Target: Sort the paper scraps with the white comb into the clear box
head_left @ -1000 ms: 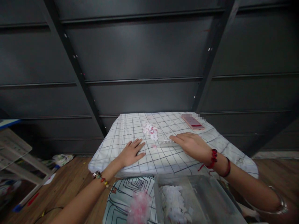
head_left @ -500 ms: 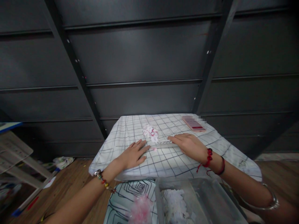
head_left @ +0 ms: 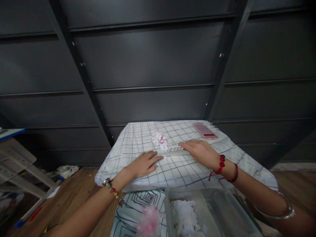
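Note:
My left hand (head_left: pixel 145 163) lies low over the checked cloth, fingers apart, its index fingertip stretched to a small pinkish scrap (head_left: pixel 164 158). In my right hand (head_left: pixel 198 152) is one end of a thin whitish strip with slots along its upper edge (head_left: pixel 175 150); the strip's exact kind is unclear. The fingers close over that end and hide it. Just beyond the strip's free end sits a small heap of white and pink paper-like bits (head_left: pixel 160 141).
The white checked cloth (head_left: pixel 138 138) covers the table. A phone (head_left: pixel 204 131) lies at its back right. Close to me are a grey translucent divided box (head_left: pixel 209 197) with white scraps (head_left: pixel 185 214) and a clear bag of pink material (head_left: pixel 149 222). A dark panelled wall (head_left: pixel 148 59) stands behind.
My left hand has slid slightly right, its index finger now reaching the small pinkish scrap. The strip in my right hand has tilted a little; the heap looks the same.

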